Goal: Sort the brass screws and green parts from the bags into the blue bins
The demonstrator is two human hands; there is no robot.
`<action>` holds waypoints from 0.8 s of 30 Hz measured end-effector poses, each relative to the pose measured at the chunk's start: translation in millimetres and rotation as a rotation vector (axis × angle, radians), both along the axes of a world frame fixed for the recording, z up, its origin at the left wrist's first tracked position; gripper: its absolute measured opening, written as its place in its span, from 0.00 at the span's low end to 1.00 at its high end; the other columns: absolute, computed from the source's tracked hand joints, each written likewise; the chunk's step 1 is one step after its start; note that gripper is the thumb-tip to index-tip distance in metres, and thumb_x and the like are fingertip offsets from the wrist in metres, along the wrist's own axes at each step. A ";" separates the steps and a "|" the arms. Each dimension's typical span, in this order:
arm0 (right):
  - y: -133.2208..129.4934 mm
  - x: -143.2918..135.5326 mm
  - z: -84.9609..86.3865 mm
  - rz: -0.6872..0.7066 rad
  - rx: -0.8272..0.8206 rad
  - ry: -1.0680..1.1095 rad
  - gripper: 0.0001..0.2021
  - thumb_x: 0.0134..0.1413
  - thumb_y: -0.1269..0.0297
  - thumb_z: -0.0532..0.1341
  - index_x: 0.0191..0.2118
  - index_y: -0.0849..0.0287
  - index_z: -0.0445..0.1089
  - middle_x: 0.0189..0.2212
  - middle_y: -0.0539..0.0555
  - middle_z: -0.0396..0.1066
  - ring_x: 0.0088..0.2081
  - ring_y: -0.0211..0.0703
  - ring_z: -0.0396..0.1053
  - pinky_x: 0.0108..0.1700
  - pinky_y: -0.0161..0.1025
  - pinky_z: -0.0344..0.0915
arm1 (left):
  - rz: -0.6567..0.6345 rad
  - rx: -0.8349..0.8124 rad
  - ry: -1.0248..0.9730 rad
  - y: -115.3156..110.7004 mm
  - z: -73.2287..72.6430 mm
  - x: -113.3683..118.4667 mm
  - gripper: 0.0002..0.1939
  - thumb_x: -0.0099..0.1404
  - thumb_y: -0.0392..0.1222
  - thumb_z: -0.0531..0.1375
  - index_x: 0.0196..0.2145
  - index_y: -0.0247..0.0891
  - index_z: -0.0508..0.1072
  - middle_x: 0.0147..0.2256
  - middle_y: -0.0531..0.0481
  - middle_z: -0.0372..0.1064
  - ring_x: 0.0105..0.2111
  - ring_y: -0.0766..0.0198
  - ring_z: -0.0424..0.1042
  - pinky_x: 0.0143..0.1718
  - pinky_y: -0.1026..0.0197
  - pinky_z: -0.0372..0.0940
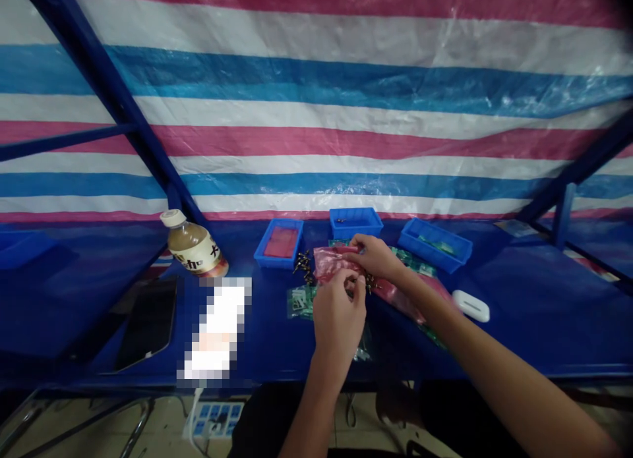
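While the right hand [374, 255] pinches the pink plastic bag [326, 263] in front of the middle blue tray [356, 233], the left hand [340, 316] curls half-closed, hold unclear. Brass-coloured fittings [303, 267] lie loose front-left of the tray; amount finished: can't tell.

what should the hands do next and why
I'd probably have the left hand gently part the near edge of the pink bag while the right hand steadies it: both hands are already at the bag, and loose metal parts lie close beside it. Whether either hand already pinches a part is too small to tell.
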State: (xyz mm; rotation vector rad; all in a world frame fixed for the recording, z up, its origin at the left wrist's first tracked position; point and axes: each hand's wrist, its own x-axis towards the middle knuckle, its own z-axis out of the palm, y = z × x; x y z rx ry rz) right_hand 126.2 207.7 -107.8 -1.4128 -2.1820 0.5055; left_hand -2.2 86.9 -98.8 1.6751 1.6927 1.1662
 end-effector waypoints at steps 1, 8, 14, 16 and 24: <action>-2.8 4.1 1.7 0.025 -0.014 0.081 0.09 0.53 0.59 0.62 0.30 0.59 0.66 0.26 0.49 0.69 0.29 0.39 0.65 0.31 0.35 0.56 | 0.027 0.009 -0.003 0.7 1.2 -2.1 0.10 0.67 0.46 0.55 0.37 0.42 0.75 0.30 0.51 0.75 0.27 0.62 0.73 0.29 0.63 0.60; -19.3 24.6 7.8 -0.050 0.144 0.136 0.07 0.57 0.61 0.60 0.34 0.56 0.73 0.31 0.52 0.77 0.32 0.45 0.72 0.35 0.38 0.63 | 0.169 0.032 -0.016 4.1 8.2 -14.8 0.12 0.67 0.47 0.54 0.37 0.41 0.75 0.30 0.50 0.75 0.28 0.61 0.72 0.30 0.63 0.60; -32.2 26.2 20.0 -0.085 0.291 0.211 0.10 0.60 0.63 0.58 0.39 0.54 0.78 0.42 0.53 0.78 0.46 0.49 0.73 0.50 0.43 0.65 | 0.171 0.038 0.053 6.8 0.8 -13.5 0.12 0.67 0.47 0.54 0.38 0.41 0.75 0.31 0.50 0.75 0.29 0.61 0.72 0.32 0.62 0.62; -40.4 28.2 27.7 -0.107 0.231 0.349 0.10 0.60 0.61 0.59 0.39 0.55 0.78 0.40 0.53 0.79 0.43 0.48 0.74 0.48 0.42 0.67 | 0.190 0.071 0.036 8.7 -3.2 -11.7 0.12 0.67 0.47 0.55 0.42 0.41 0.74 0.38 0.47 0.75 0.36 0.59 0.73 0.37 0.59 0.64; -80.6 48.2 36.8 -0.076 -0.261 0.949 0.12 0.54 0.53 0.65 0.37 0.57 0.75 0.32 0.53 0.77 0.31 0.41 0.73 0.33 0.36 0.68 | -0.132 -0.104 -0.681 12.5 -6.7 9.6 0.25 0.58 0.51 0.66 0.50 0.37 0.70 0.44 0.41 0.74 0.37 0.60 0.75 0.32 0.64 0.67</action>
